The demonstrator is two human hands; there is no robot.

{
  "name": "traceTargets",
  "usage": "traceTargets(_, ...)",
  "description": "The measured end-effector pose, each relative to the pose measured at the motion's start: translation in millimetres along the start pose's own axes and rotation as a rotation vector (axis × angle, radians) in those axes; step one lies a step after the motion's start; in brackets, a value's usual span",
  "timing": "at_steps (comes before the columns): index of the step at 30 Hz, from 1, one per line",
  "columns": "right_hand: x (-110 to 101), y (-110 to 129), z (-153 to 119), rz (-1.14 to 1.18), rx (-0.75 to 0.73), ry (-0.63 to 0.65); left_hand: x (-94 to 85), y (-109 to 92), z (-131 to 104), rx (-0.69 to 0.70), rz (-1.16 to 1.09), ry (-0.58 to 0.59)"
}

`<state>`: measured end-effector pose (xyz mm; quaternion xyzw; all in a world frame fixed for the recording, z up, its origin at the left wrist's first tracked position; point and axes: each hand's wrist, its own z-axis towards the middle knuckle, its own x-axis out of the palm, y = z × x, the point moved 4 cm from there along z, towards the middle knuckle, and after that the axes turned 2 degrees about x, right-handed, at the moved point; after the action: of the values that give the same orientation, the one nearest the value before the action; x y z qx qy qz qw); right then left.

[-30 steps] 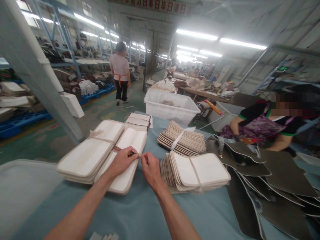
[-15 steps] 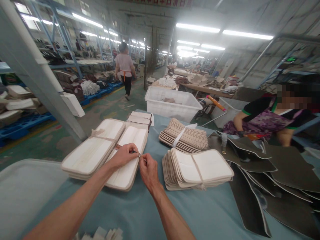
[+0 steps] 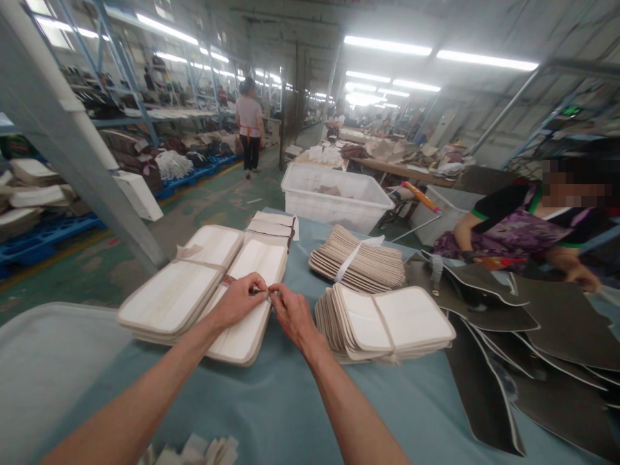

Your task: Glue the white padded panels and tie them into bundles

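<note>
My left hand (image 3: pixel 242 298) rests over the right-hand stack of cream panels (image 3: pixel 259 258), its thumb and fingers pinched on a thin tie strip (image 3: pixel 229 280), brownish where it shows left of the hand. My right hand (image 3: pixel 292 314) is closed at the stack's right edge, fingertips meeting the left ones and pinching the same strip; its ends are mostly hidden by the fingers. Touching this stack on the left is another stack of cream panels (image 3: pixel 165 290), bound with a beige strip.
Right of my hands lie a tied cream bundle (image 3: pixel 411 316) and a ribbed beige bundle (image 3: pixel 358 258). Dark panels (image 3: pixel 562 310) spread rightward, by a seated co-worker (image 3: pixel 513 226). Beyond the table stands a white bin (image 3: pixel 334 210). Pale scraps (image 3: pixel 194 452) lie at the front edge.
My right hand has risen slightly and its fingertips have come together with the left ones. The walking person has shifted right; the co-worker's hand has moved out over the dark panels.
</note>
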<state>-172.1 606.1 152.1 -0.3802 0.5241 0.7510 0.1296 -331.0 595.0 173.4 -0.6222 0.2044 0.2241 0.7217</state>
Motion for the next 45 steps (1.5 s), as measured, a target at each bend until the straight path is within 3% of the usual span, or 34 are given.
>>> traceTargets(8, -4.0, 8.3, 14.8, -0.227, -0.034, 0.135, 3.1, -1.7, -3.3, 0.078, 0.071, -0.025)
traceTargets(15, -5.2, 8.5, 7.8, -0.265, -0.036, 0.113, 9.8, -8.9, -6.3, 0.175, 0.226, 0.023)
traceTargets(23, -6.1, 7.9, 7.9, -0.305, -0.033, 0.093, 8.8, -17.1, -4.9, 0.189, 0.366, 0.085)
traceTargets(32, -9.4, 12.7, 8.8, -0.362, -0.034, 0.120, -2.9, -21.1, 16.4, 0.160, 0.412, 0.211)
traceTargets(45, -15.8, 8.5, 17.9, -0.314, -0.041, 0.168, -4.4, -9.9, 14.2, 0.236, 0.382, 0.208)
